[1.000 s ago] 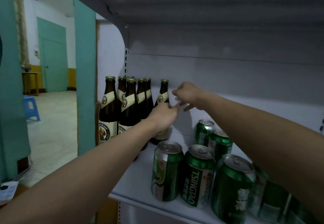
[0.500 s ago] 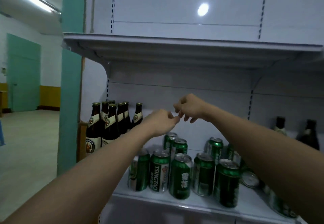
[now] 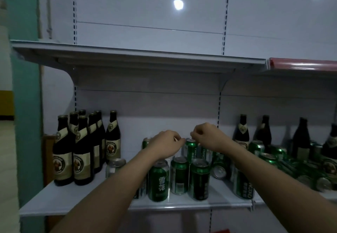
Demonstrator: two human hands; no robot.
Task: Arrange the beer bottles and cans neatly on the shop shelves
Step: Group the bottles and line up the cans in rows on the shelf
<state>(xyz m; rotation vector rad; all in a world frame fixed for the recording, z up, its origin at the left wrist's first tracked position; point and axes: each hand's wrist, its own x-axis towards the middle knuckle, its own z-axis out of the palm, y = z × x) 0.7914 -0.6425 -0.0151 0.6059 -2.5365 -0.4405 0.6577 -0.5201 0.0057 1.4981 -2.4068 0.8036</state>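
Both forearms reach in from 6 o'clock over the shelf [image 3: 60, 199] edge. Green cans [image 3: 179, 175] stand upright in a loose cluster at centre front; one silver-topped can [image 3: 115, 167] stands at their 9 o'clock, and one can lies on its side [image 3: 219, 171] at their 3 o'clock. Above the cluster, the left hand [image 3: 166, 144] and right hand [image 3: 209, 138] hang close together, fingers curled; whether either grip holds anything cannot be told. Just beyond their fingertips stands a rear can [image 3: 191, 148]. Brown bottles [image 3: 80, 150] are grouped upright at 9 o'clock, against the back panel. More bottles [image 3: 242, 132] and jumbled cans [image 3: 273, 157] occupy 3 o'clock. An upper shelf [image 3: 138, 54] spans 12 o'clock.
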